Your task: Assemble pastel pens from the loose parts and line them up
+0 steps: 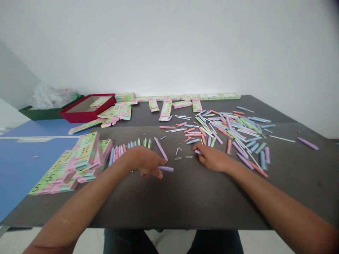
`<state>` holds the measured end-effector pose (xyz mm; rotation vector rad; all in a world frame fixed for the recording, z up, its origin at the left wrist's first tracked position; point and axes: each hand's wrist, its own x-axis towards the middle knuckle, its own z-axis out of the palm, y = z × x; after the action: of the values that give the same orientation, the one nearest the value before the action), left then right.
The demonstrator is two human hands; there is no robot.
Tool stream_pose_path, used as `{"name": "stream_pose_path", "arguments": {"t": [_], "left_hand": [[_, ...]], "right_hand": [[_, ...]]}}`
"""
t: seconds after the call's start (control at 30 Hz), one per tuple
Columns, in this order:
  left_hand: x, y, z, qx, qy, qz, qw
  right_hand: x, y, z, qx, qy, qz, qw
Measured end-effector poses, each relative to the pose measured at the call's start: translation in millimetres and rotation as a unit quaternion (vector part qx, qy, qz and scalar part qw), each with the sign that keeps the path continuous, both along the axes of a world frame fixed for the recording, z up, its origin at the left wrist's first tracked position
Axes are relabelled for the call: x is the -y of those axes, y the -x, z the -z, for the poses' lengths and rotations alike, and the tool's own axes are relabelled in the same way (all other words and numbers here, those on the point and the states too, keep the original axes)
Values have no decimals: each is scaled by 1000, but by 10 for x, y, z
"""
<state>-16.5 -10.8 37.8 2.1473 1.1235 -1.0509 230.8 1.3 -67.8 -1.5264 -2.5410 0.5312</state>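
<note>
My left hand (148, 160) is closed on a purple pen barrel (166, 169), which sticks out to the right past the fingertips. Between the thumb and fingers of my right hand (212, 157) is a small purple pen part (197, 152); most of it is hidden. A longer purple pen (160, 149) lies just beyond my left hand. Partly covered by that hand is a row of pens (120, 150) in blue, pink, purple and green. Small clear pieces (178, 158) rest on the table between my hands.
A heap of pastel pen parts and white refills (230, 127) spreads across the right. Printed pen boxes (82, 151) are stacked at the left. Behind them stand a red box lid (76, 116) and a green tray (45, 113) holding a plastic bag. More cartons (166, 109) lie near the wall.
</note>
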Motion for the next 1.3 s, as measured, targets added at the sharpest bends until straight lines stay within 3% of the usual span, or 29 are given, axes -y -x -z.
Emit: {"name": "stream_pose_path", "arguments": {"t": [0.23, 0.37, 0.5, 0.77, 1.3], "left_hand": [[0, -49, 9, 12, 10, 7, 1000], [15, -46, 4, 11, 9, 1, 1000], [15, -31, 24, 4, 9, 4, 1000], [37, -51, 43, 7, 0, 11, 1000], [82, -115, 30, -13, -39, 41, 998]], "right_hand": [[40, -105, 69, -13, -63, -63, 996], [-10, -193, 20, -48, -52, 1, 997], [-27, -218, 7, -2, -29, 63, 998], [87, -107, 96, 68, -56, 46, 995], [86, -29, 117, 48, -78, 20, 996]]}}
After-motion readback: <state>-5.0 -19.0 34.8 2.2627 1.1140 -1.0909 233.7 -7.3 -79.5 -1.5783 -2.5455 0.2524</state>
